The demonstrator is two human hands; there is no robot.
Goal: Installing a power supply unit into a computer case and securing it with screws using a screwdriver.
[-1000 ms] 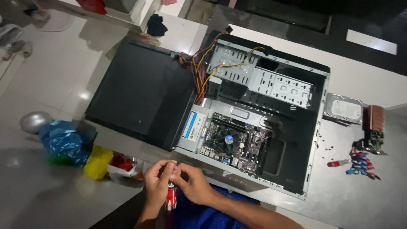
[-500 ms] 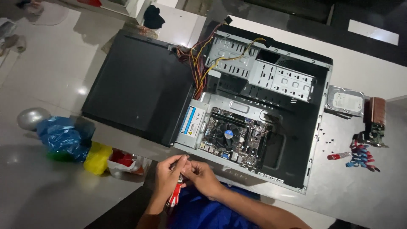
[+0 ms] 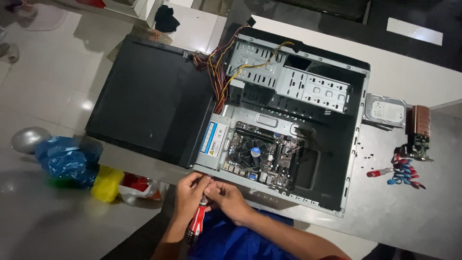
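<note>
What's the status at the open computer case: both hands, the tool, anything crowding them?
Left hand grips red-handled screwdriver, tip up. Right hand pinches at its tip. Both at near edge of open computer case. Nothing between hands and case.

A white table (image 3: 414, 72) carries an open computer case (image 3: 288, 120), lying on its side with the motherboard facing up. Against the left of the case lies its black side panel (image 3: 149, 101), hanging partly over the table edge. To the right of the case, just beside it, rests a silver hard drive (image 3: 384, 110), and beyond that a copper-finned card (image 3: 419, 130). Below those, still right of the case, lie small dark screws (image 3: 368, 156), a red-handled screwdriver (image 3: 379, 172), and a bundle of red and blue cables (image 3: 405, 172).
</note>
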